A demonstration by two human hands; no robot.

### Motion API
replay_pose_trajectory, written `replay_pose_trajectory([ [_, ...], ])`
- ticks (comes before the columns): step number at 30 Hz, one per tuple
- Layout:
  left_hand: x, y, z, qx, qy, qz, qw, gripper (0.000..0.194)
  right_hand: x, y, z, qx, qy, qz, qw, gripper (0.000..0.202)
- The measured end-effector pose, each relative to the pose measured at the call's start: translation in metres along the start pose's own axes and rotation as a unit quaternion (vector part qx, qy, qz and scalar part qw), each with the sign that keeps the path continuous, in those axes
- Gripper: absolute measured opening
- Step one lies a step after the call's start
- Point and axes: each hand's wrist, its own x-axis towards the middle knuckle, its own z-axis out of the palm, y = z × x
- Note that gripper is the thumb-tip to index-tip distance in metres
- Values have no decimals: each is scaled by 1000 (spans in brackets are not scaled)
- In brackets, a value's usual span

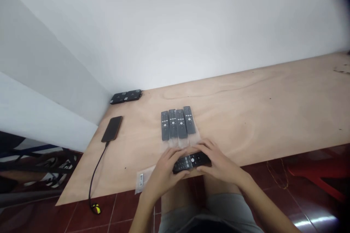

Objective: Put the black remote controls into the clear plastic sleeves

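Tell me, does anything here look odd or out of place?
Only small things: the rightmost remote in the row sits slightly farther back and slants more than its neighbour, and a cable from the phone hangs off the table. I see no spill.

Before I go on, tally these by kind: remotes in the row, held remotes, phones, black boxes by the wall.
Remotes in the row: 4
Held remote: 1
Phone: 1
Black boxes: 2
Total: 8

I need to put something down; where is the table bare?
Right of the four remotes, bare table reaches the wall; a smaller patch lies between them and the phone. Crowded: near edge, where left hand and right hand hold another remote.
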Motion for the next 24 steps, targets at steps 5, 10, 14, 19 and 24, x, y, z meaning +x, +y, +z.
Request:
replay_pose_trajectory([
  [5, -13, -5, -11, 31, -19, -12, 999, 70, -24, 21, -9, 13, 106, 29, 994, 51],
  [10, -11, -6, -3, 56, 0, -5, 998, 59, -28, 15, -6, 55, 123, 29, 990, 40],
  [14, -2, -5, 5, 78, -6, 9, 997, 67, -17, 0, 5, 98, 114, 9, 989, 38],
  [19, 14, 3, 17, 105, -24, 38, 993, 76, -8, -8, 28, 168, 115, 49, 978, 44],
  [24, 27, 16, 29, 87, -19, 53, 995, 58, 2, -8, 47, 246, 127, 64, 959, 54],
])
